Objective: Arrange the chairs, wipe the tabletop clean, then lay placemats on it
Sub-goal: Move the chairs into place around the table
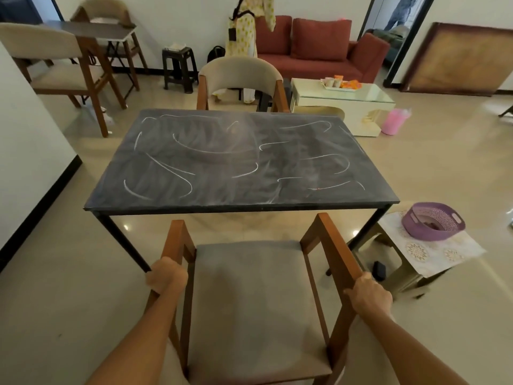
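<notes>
A wooden chair with a grey seat (pixel 258 298) stands right in front of me, facing the dark tabletop (pixel 238 162), which is streaked with white chalk marks and dust. My left hand (pixel 166 276) grips the chair's left armrest. My right hand (pixel 369 293) grips its right armrest. A second chair with a beige curved back (pixel 241 76) is tucked in at the table's far side. Two more such chairs (pixel 50 62) stand at the far left by a small table. Patterned placemats (pixel 433 251) lie on a stool at the right.
A purple basket (pixel 433 220) rests on the placemats on the beige stool. A white coffee table (pixel 344 104), a pink container (pixel 394 122) and a red sofa (pixel 319 48) lie beyond. A dark stool (pixel 179 68) stands at the back. A white wall (pixel 25 151) is to the left.
</notes>
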`<action>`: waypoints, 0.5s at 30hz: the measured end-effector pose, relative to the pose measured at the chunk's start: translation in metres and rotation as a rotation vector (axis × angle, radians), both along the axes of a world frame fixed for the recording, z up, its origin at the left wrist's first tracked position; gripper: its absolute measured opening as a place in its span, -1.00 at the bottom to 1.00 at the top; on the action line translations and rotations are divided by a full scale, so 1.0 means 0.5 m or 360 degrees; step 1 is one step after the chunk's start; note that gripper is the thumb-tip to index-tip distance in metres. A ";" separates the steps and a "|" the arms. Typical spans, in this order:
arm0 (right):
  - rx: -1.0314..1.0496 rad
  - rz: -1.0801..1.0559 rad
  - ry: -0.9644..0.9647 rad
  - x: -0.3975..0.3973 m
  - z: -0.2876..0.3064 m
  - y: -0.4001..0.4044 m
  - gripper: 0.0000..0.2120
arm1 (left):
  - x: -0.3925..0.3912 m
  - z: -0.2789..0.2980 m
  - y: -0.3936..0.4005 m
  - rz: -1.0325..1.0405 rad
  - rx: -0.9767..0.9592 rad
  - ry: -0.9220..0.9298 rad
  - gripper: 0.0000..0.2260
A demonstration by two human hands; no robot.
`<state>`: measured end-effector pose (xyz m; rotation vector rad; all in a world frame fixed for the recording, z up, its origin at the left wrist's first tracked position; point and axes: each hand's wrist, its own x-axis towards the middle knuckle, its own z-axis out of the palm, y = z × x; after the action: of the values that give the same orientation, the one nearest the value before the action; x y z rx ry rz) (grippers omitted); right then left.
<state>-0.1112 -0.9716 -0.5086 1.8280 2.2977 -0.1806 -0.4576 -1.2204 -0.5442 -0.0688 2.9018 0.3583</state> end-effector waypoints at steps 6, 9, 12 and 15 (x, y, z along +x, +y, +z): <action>0.0003 -0.0020 0.0063 0.012 -0.014 0.045 -0.59 | -0.016 -0.013 0.058 -0.0081 0.0010 -0.0001 -0.84; 0.0028 -0.0021 0.0039 0.014 -0.019 0.064 -0.59 | -0.023 -0.019 0.078 -0.0103 0.0021 0.0028 -0.84; 0.0043 -0.0012 0.0043 0.013 -0.027 0.077 -0.60 | -0.026 -0.020 0.092 -0.0130 0.0012 0.0046 -0.84; 0.0044 0.0006 0.0034 0.014 -0.032 0.084 -0.58 | -0.023 -0.020 0.091 -0.0191 -0.0035 0.0027 -0.83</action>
<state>-0.1044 -0.9295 -0.5244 1.8435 2.3293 -0.1696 -0.4689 -1.1751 -0.5543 0.1053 2.9098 0.3075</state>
